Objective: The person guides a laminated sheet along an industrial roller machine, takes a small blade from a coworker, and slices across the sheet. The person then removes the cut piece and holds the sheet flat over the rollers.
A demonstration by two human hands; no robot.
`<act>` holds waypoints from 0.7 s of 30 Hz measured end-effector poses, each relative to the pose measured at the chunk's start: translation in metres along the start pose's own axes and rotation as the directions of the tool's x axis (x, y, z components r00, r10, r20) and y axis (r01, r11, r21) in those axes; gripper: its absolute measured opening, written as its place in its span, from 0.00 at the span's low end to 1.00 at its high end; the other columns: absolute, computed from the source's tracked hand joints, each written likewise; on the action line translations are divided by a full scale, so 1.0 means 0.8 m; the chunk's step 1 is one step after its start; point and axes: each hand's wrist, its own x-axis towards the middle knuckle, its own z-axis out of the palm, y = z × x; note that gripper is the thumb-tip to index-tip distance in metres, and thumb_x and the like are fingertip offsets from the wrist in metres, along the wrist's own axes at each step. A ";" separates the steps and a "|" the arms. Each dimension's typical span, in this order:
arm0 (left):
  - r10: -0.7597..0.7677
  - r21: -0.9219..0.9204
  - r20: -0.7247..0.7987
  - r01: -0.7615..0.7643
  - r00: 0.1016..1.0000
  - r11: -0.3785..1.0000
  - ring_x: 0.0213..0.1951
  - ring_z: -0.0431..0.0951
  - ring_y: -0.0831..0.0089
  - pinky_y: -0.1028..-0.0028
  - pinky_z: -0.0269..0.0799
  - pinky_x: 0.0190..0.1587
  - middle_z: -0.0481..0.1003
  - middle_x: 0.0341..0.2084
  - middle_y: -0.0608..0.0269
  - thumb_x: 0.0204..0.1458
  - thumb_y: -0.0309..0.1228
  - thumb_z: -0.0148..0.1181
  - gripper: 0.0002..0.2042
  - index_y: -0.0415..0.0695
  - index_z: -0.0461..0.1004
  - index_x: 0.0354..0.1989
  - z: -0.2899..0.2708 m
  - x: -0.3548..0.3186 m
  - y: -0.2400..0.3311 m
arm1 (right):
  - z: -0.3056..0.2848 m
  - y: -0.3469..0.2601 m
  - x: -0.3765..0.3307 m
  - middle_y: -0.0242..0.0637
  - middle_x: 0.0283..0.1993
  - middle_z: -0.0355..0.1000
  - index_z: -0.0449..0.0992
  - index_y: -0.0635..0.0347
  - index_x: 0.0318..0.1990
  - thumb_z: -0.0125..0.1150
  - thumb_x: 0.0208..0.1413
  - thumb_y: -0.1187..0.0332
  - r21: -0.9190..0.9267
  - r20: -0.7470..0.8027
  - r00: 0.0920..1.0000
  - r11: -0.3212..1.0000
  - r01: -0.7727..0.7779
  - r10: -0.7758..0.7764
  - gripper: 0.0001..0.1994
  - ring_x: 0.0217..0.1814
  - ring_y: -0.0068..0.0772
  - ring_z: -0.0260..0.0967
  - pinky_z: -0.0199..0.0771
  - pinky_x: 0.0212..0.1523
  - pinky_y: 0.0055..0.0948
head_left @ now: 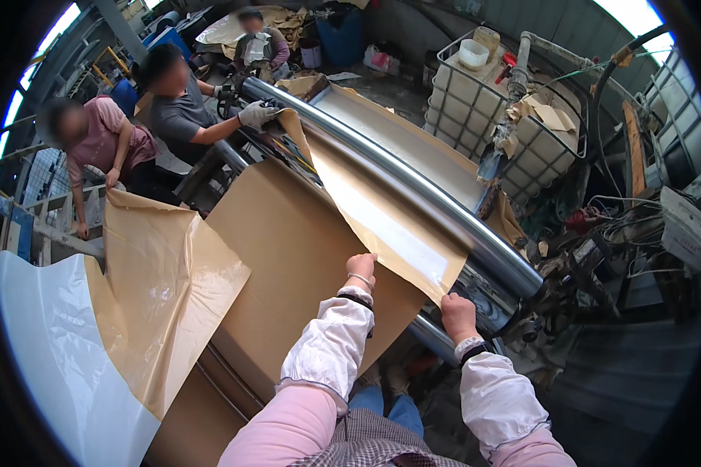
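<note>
Both my hands grip the near edge of a brown paper sheet (389,222) with a glossy white patch, which drapes down from a long shiny metal roller (413,187). My left hand (362,268) is closed on the edge at the middle of the picture. To its right, my right hand (457,313) pinches the sheet's corner close to the roller's right end. At the far end, a co-worker's gloved hand (257,114) holds the same sheet. Below it, a wide brown paper web (280,226) slopes toward me.
Another person at left holds a crinkled glossy brown sheet (163,257), with white film (54,327) beside it. A caged white tank (483,101) stands behind the roller. Machine parts and cables (623,233) crowd the right. A third person sits at the back.
</note>
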 end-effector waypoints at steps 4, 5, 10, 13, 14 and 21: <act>-0.048 -0.058 0.018 0.049 0.999 0.997 0.27 0.66 0.72 0.70 0.63 0.33 0.67 0.19 0.65 0.37 0.22 0.60 0.06 0.41 0.67 0.18 -0.003 0.009 -0.007 | 0.000 0.001 0.003 0.38 0.22 0.66 0.68 0.56 0.19 0.52 0.37 0.74 0.000 -0.002 1.000 1.000 -0.008 0.008 0.02 0.25 0.40 0.69 0.69 0.25 0.35; -0.049 -0.060 0.017 0.050 0.999 0.997 0.27 0.66 0.72 0.70 0.63 0.33 0.67 0.19 0.65 0.37 0.22 0.60 0.06 0.41 0.67 0.18 -0.002 0.010 -0.009 | 0.001 0.001 0.002 0.38 0.22 0.66 0.68 0.56 0.19 0.52 0.37 0.74 -0.007 0.004 1.000 1.000 -0.013 0.013 0.02 0.25 0.40 0.69 0.69 0.25 0.35; -0.005 -0.086 -0.012 0.004 1.000 0.996 0.20 0.66 0.74 0.73 0.61 0.24 0.68 0.15 0.65 0.39 0.20 0.58 0.05 0.40 0.69 0.16 0.001 0.012 -0.013 | -0.001 0.000 0.002 0.38 0.22 0.65 0.67 0.57 0.20 0.51 0.39 0.74 0.015 -0.002 1.000 1.000 -0.002 0.002 0.02 0.25 0.40 0.68 0.68 0.25 0.35; 0.022 -0.095 -0.025 -0.024 0.999 0.995 0.20 0.66 0.74 0.73 0.61 0.24 0.67 0.15 0.65 0.38 0.20 0.58 0.06 0.40 0.68 0.15 0.003 0.009 -0.011 | -0.006 0.000 0.004 0.38 0.22 0.66 0.68 0.57 0.19 0.51 0.38 0.74 0.018 -0.008 1.000 1.000 -0.008 0.009 0.02 0.25 0.40 0.68 0.68 0.25 0.35; 0.028 -0.094 -0.031 -0.031 0.999 0.995 0.20 0.66 0.74 0.73 0.61 0.24 0.67 0.15 0.65 0.38 0.20 0.58 0.06 0.40 0.68 0.15 0.004 0.007 -0.010 | -0.008 -0.001 0.005 0.38 0.22 0.66 0.68 0.56 0.19 0.51 0.37 0.74 0.011 -0.015 1.000 1.000 -0.014 0.014 0.02 0.26 0.41 0.68 0.69 0.25 0.35; 0.072 -0.106 -0.030 -0.075 0.997 0.992 0.20 0.64 0.76 0.73 0.60 0.24 0.65 0.14 0.67 0.35 0.20 0.58 0.07 0.41 0.65 0.14 0.013 -0.020 0.014 | -0.033 0.001 0.012 0.38 0.22 0.67 0.69 0.57 0.19 0.52 0.38 0.74 0.001 0.001 1.000 1.000 -0.015 0.015 0.01 0.26 0.41 0.68 0.69 0.26 0.36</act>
